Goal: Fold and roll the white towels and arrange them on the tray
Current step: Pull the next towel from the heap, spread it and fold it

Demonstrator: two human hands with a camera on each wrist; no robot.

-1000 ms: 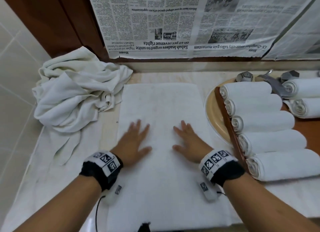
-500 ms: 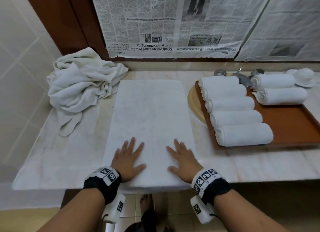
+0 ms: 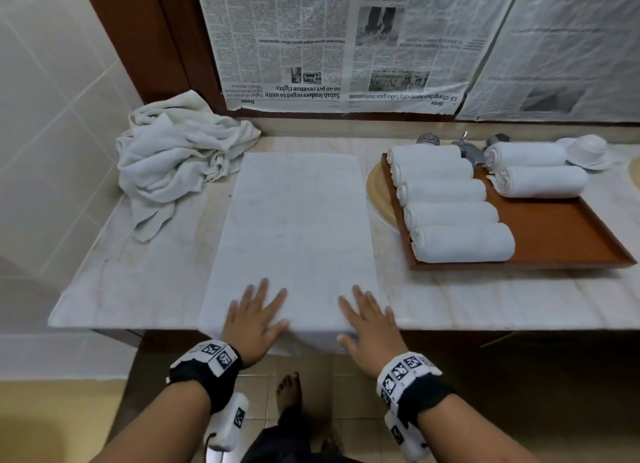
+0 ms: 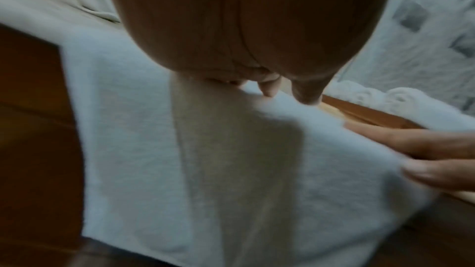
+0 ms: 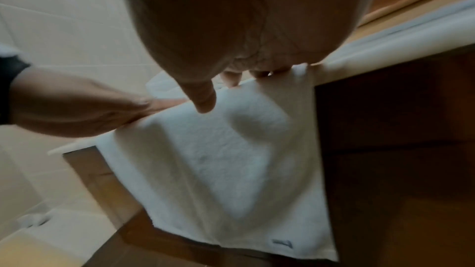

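A folded white towel lies lengthwise on the marble counter, its near end hanging over the front edge. My left hand and right hand press flat on the towel's near end, fingers spread and straight. The hanging flap shows below my left palm in the left wrist view. On the brown tray at the right lie several rolled white towels. A heap of crumpled towels sits at the back left.
The tray rests partly over a tan round basin, with a tap behind the rolls. A small white dish stands at the back right. Newspaper covers the wall behind. A tiled wall bounds the left. My foot stands on the floor below.
Both hands have slid flat along the towel toward me, from its middle to its near end at the counter's edge. My head has pulled back, so more of the counter and floor shows.
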